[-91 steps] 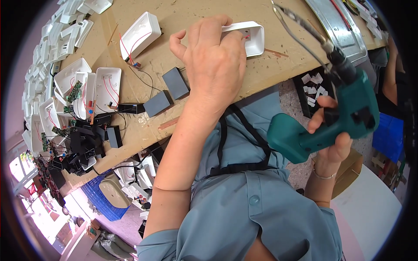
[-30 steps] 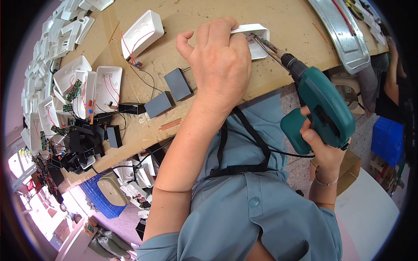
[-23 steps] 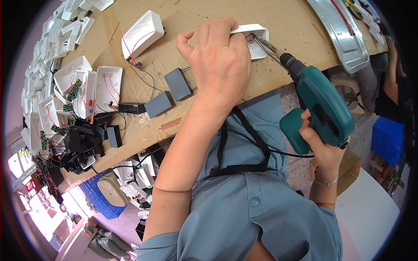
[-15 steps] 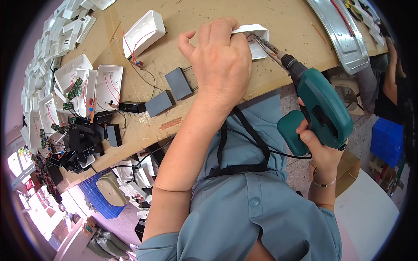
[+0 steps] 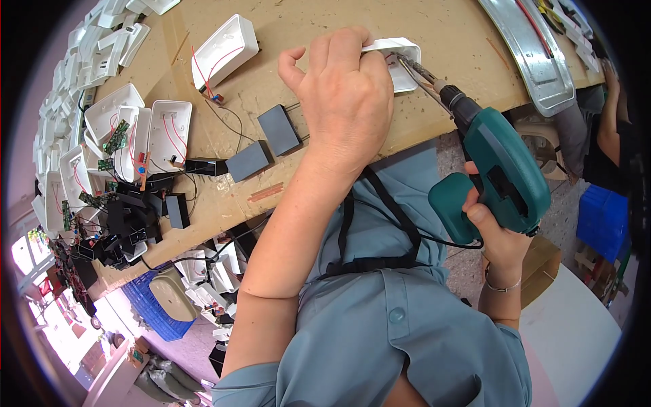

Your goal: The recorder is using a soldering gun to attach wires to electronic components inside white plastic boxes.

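Note:
My left hand is closed on the near-left wall of a white plastic case, with the fingers reaching over its rim. In my right hand is a dark green corded soldering gun, gripped by its handle. Its metal nose and a thin side tube slant up to the left, and the tip is inside the white case. What the tip touches is too small to tell. Two dark grey rectangular blocks with thin leads lie left of my left wrist.
Another white case with red wires stands on the brown table. Wired white cases, green circuit boards and black parts crowd the left. A metal tray overhangs the right edge. Another person's arm shows far right.
The soldering gun's rear and my right hand have shifted very slightly. My left hand and the white case have barely moved, and the gun's tip stays inside the case.

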The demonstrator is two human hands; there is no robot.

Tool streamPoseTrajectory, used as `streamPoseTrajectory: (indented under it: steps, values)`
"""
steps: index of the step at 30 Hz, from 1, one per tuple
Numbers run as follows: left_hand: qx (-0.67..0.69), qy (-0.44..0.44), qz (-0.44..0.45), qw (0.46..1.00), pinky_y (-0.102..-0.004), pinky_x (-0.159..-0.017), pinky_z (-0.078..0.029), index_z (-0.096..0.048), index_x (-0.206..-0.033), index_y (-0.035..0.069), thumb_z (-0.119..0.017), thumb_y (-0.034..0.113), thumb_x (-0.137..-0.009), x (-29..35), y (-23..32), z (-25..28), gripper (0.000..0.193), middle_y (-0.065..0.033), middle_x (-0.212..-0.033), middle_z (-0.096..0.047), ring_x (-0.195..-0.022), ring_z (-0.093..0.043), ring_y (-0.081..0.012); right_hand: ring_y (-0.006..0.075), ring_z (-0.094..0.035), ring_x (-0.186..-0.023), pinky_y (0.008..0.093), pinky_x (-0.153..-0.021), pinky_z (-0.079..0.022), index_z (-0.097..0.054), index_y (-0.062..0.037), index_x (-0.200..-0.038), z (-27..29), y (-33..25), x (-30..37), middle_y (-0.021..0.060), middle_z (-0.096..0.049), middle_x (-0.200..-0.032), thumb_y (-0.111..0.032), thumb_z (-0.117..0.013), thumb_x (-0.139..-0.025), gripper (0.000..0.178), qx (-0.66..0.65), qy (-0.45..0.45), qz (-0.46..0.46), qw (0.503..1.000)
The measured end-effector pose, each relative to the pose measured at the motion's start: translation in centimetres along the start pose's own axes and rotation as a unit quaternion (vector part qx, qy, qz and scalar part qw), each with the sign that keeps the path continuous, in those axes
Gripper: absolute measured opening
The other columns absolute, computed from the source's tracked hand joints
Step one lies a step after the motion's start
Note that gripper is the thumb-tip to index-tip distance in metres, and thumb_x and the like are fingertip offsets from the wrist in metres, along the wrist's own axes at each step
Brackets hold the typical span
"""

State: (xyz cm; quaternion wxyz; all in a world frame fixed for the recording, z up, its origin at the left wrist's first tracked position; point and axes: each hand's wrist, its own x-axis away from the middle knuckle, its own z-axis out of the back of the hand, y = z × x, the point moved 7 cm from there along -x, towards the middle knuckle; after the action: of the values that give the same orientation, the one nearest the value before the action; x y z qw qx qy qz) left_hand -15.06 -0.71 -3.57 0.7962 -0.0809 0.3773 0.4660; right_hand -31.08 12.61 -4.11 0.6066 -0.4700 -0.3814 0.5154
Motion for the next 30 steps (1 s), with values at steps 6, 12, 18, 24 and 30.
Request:
streamPoseTrajectory:
  steps: [6, 12, 18, 24, 30]
  values:
    - [0.001, -0.002, 0.000, 1.000, -0.0392, -0.082, -0.028, -0.064, -0.072, 0.006, -0.064, 0.009, -0.069, 0.05, -0.09, -0.08, 0.004, -0.0011, -0.091, -0.055, -0.086, -0.052, -0.0189, 0.0123, -0.055, -0.069, 0.0245, -0.061, -0.046, -0.050, 0.0043, -0.113, -0.13, -0.18, -0.19, 0.0138, -0.060, -0.099, -0.008, -0.069, -0.073, 0.046, 0.002, 0.011, -0.007, 1.000]
    - [0.003, 0.000, 0.000, 1.000, -0.0389, -0.081, -0.028, -0.064, -0.072, 0.006, -0.065, 0.009, -0.069, -0.01, -0.07, -0.05, 0.004, -0.0013, -0.090, -0.055, -0.085, -0.052, -0.0186, 0.0126, -0.056, -0.068, 0.0247, -0.060, -0.046, -0.053, 0.0046, -0.109, -0.02, -0.34, -0.33, 0.0121, -0.060, -0.094, -0.006, -0.069, -0.073, 0.041, 0.015, 0.012, 0.002, 1.000]
    - [0.037, 0.038, -0.015, 0.998, -0.0472, -0.081, -0.029, -0.053, -0.061, 0.003, -0.057, 0.003, -0.061, 0.07, 0.00, -0.18, 0.003, -0.0046, -0.088, -0.053, -0.084, -0.051, -0.0209, 0.0134, -0.057, -0.070, 0.0247, -0.062, -0.047, -0.055, 0.0049, -0.105, 0.04, -0.25, -0.14, 0.0110, -0.061, -0.091, -0.004, -0.069, -0.071, 0.038, 0.002, 0.026, -0.011, 1.000]
    - [0.031, 0.048, -0.020, 0.998, -0.0462, -0.080, -0.029, -0.054, -0.060, 0.004, -0.057, 0.004, -0.061, 0.09, 0.04, -0.05, 0.004, -0.0043, -0.087, -0.053, -0.084, -0.051, -0.0206, 0.0134, -0.057, -0.070, 0.0257, -0.064, -0.048, -0.053, 0.0052, -0.109, -0.05, -0.21, -0.28, 0.0141, -0.061, -0.096, -0.003, -0.069, -0.070, 0.042, -0.005, 0.015, -0.010, 1.000]
    - [0.030, 0.047, -0.020, 0.998, -0.0459, -0.079, -0.029, -0.054, -0.059, 0.003, -0.057, 0.003, -0.061, 0.12, 0.04, -0.09, 0.004, -0.0043, -0.087, -0.053, -0.083, -0.051, -0.0206, 0.0129, -0.057, -0.069, 0.0262, -0.064, -0.048, -0.049, 0.0060, -0.116, -0.13, -0.05, -0.14, 0.0189, -0.060, -0.106, -0.004, -0.069, -0.070, 0.051, -0.008, 0.006, -0.037, 0.999]
